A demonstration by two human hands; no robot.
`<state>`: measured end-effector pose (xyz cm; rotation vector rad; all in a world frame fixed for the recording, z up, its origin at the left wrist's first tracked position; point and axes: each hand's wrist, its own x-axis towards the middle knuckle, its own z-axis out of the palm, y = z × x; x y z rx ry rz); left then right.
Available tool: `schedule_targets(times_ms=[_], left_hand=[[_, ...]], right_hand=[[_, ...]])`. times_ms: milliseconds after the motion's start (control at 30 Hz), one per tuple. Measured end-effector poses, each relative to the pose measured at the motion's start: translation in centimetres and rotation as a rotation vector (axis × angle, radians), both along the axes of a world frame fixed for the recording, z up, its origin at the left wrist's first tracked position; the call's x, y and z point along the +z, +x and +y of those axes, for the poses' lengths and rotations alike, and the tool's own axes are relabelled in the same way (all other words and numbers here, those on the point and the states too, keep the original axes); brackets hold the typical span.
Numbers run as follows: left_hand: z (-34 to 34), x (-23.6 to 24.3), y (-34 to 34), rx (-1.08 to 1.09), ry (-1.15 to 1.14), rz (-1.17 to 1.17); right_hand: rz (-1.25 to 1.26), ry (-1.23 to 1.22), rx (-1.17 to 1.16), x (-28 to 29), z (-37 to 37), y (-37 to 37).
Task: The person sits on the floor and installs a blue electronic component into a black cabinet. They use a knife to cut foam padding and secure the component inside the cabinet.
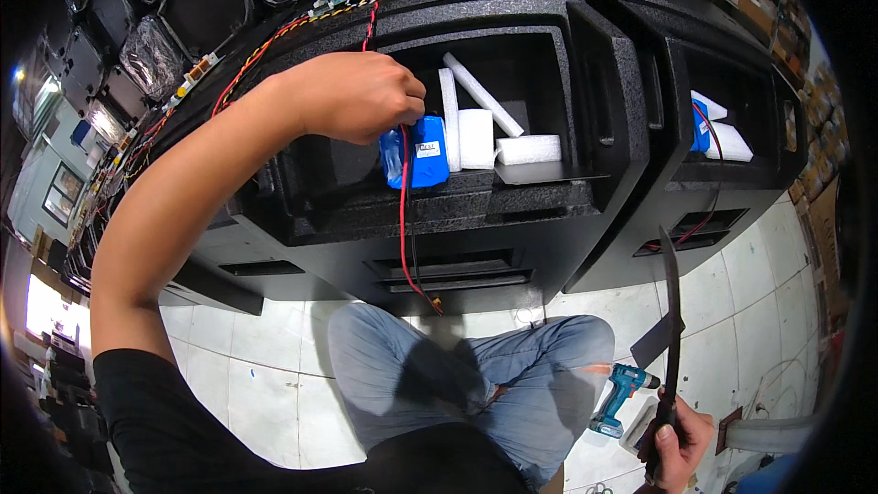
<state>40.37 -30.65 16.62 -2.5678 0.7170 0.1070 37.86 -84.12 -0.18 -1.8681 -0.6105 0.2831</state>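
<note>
Your right hand (686,448) grips a long dark blade (674,348); your left hand (375,96) curls at the blue pack (430,165), its hold indeterminable.

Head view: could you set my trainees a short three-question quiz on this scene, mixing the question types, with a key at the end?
1. Multiple choice: what does the right hand hold?
A) a roll of tape
B) a long dark tool
C) a white foam strip
2. True or false: the teal drill lies on the tiled floor.
3. Fill in the gap: by the left hand, a ____ wire hangs down across the blue pack.

Key: 1. B; 2. True; 3. red
</note>
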Motion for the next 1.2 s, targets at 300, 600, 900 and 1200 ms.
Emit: schedule_targets(times_ms=[300, 600, 900, 1200], left_hand=[[1.1, 0.3, 0.6, 0.077, -0.276, 0.117], [2.1, 0.7, 0.8, 0.190, -0.536, 0.190], [3.2, -0.1, 0.1, 0.143, -0.438, 0.070], [4.3, 2.2, -2.0, 0.191, -0.552, -0.070]], right_hand=[[0.025, 0.032, 0.130, -0.3, 2.4, -0.1], [-0.443, -0.349, 0.260, 8.7, 10.1, -1.1], [-0.466, -0.184, 0.229, 5.3, 21.4, -3.2], [-0.558, -0.193, 0.038, 2.1, 26.1, -1.7]])
